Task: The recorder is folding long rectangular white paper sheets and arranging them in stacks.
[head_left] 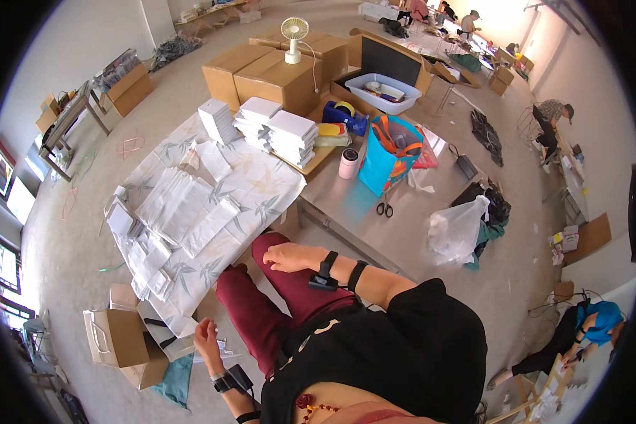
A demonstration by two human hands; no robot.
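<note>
The left hand (206,340) reached low beside the person's left knee, its fingers (203,326) loosely curled on a white sheet (222,348) that lay next to the open brown cardboard box (120,339) on the floor; whether they pinched the sheet or only rested on it could not be told. Right of that box, the desk (346,205) carried a leaf-patterned cloth (261,191) spread with flat white paper bags (180,205), some overlapping and close to the near edge. A careless pull on the cloth would likely have dragged those bags off. Farther right from the box, the right hand (287,257) rested on the red-trousered thigh, fingers (270,261) loosely together and empty. Beyond it, stacked white envelopes (290,138) stood tall by the desk's far side and looked apt to topple if bumped. Scissors (384,208) lay by a blue tote bag (389,159), a hazard to a blind reach.
</note>
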